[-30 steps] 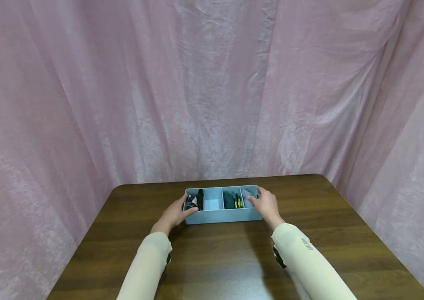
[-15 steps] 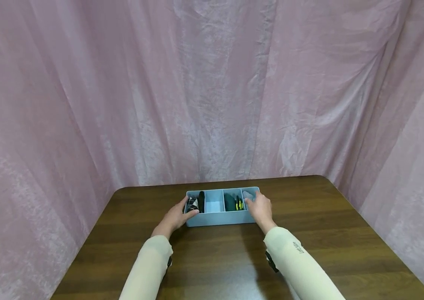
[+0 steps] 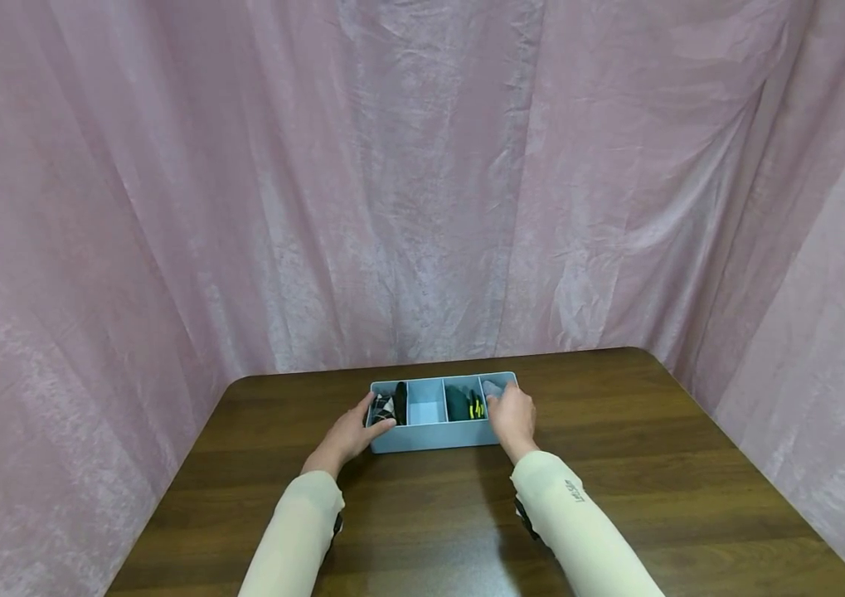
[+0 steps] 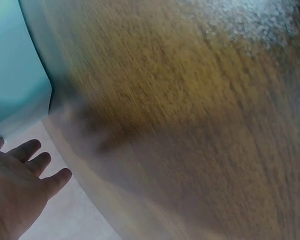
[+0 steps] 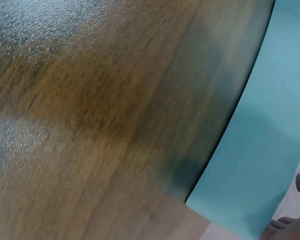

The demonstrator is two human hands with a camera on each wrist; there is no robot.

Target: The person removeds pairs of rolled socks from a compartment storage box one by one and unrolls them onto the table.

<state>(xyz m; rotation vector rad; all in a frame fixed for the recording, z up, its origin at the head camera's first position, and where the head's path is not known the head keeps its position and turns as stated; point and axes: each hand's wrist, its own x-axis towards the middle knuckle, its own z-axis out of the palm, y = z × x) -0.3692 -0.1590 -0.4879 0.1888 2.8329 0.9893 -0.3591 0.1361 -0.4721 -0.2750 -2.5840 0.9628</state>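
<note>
A long light-blue divided box [image 3: 437, 436] sits toward the back of the table. Dark patterned folded cloth [image 3: 385, 406] and a black piece [image 3: 401, 403] fill its left compartment. The third compartment contains dark green cloth [image 3: 457, 403] and black-and-yellow pieces [image 3: 477, 405]. A soft grey piece [image 3: 492, 388] shows in the rightmost one. My left hand [image 3: 345, 435] rests at the box's left end, thumb stretched along the front rim; its fingers spread apart in the left wrist view. Over the right end, my right hand [image 3: 513, 421] reaches in, thumb and fingers apart, fingertips partly hidden.
The second compartment's pale floor [image 3: 425, 402] is visible. A brown wooden table [image 3: 422, 506] with rounded far corners lies under the box. Pink velvet curtains [image 3: 422, 182] hang close behind and at both sides.
My right hand has moved left from the box's right end, over the rightmost compartment, covering more of the grey piece. The left hand stays at its end of the box.
</note>
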